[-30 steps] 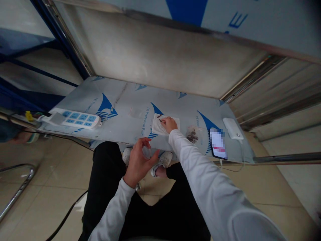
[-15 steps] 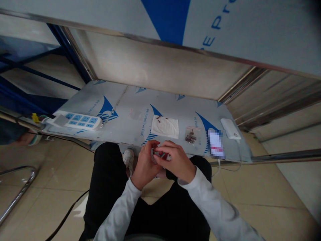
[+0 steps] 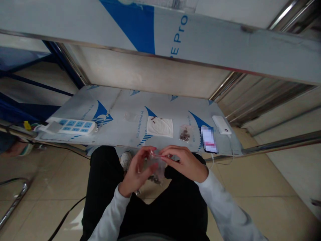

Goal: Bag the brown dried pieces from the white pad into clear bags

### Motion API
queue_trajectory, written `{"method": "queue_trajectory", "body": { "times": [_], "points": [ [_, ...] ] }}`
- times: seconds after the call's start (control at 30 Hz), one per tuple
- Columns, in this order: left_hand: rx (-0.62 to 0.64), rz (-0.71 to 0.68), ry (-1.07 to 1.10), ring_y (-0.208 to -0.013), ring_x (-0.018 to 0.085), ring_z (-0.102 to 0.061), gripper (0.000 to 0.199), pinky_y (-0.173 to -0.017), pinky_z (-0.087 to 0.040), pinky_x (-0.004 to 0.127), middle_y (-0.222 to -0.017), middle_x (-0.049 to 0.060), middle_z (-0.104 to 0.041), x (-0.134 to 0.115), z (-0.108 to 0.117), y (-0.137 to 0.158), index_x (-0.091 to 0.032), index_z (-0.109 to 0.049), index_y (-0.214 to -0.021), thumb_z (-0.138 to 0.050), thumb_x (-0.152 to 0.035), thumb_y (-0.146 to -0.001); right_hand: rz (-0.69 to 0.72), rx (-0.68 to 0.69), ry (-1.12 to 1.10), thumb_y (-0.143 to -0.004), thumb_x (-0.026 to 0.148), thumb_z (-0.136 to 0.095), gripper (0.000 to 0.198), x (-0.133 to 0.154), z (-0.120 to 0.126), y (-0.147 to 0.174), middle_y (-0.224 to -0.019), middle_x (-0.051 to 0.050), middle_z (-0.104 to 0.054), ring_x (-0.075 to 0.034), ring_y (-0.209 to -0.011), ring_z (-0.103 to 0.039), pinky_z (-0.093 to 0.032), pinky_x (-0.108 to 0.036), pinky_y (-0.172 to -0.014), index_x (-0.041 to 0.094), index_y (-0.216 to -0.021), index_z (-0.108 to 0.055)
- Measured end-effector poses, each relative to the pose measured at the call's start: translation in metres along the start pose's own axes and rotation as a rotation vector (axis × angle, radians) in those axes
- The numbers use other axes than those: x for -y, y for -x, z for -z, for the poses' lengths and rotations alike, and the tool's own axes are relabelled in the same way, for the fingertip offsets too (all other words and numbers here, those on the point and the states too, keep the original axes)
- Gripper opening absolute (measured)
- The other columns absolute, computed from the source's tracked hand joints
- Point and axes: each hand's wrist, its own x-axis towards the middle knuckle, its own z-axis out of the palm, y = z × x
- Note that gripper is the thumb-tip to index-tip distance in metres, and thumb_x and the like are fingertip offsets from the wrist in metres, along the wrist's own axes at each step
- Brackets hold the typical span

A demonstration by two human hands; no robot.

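Film-covered shelf (image 3: 117,134) beyond; right hand (image 3: 188,162) pinches plastic bag (image 3: 158,172) by rim; left hand (image 3: 135,171) half-curled, grip unclear; best kept upright.

A white power strip (image 3: 77,126) is lying at the front left corner of the film-covered surface (image 3: 120,134), a blue frame (image 3: 67,67) standing beyond the left edge. A phone (image 3: 207,137) is resting near the front right corner, its white cable (image 3: 212,159) hanging past the front edge, while a power bank (image 3: 220,124) is lying closer to the right edge.
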Motion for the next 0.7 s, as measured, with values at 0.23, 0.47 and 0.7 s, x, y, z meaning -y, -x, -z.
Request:
{"method": "queue_trajectory", "body": {
  "times": [0.23,0.47,0.7],
  "points": [
    [-0.173,0.248,0.209,-0.073,0.015,-0.063,0.025,-0.071,-0.053,0.03,-0.077,0.002,-0.066,-0.002,0.007,0.0,-0.018,-0.065,-0.09,-0.071,-0.038,-0.075,-0.07,-0.103,-0.138,-0.09,0.023,-0.056,0.014,-0.001,-0.006,0.011,-0.098,-0.004,-0.073,-0.016,-0.092,-0.067,-0.051,-0.028,-0.084,0.021,-0.096,-0.068],
    [-0.213,0.212,0.199,-0.069,0.015,-0.063,0.02,-0.067,-0.054,0.029,-0.073,0.002,-0.067,-0.014,0.007,-0.001,-0.018,-0.065,-0.073,-0.073,-0.036,-0.073,-0.238,-0.354,-0.394,-0.075,0.034,-0.074,0.049,-0.007,-0.037,0.013,-0.093,-0.004,-0.072,-0.019,-0.085,-0.067,-0.053,-0.032,-0.081,0.022,-0.12,-0.058],
    [-0.181,0.168,0.073,-0.075,0.017,-0.064,0.018,-0.073,-0.053,0.029,-0.078,0.005,-0.069,-0.009,0.006,0.003,-0.015,-0.067,-0.08,-0.069,-0.033,-0.077,-0.295,-0.426,-0.49,-0.08,0.038,-0.069,0.02,-0.01,-0.056,0.01,-0.078,-0.003,-0.071,-0.017,-0.075,-0.064,-0.05,-0.028,-0.072,0.018,-0.08,-0.07]
  ]
}}
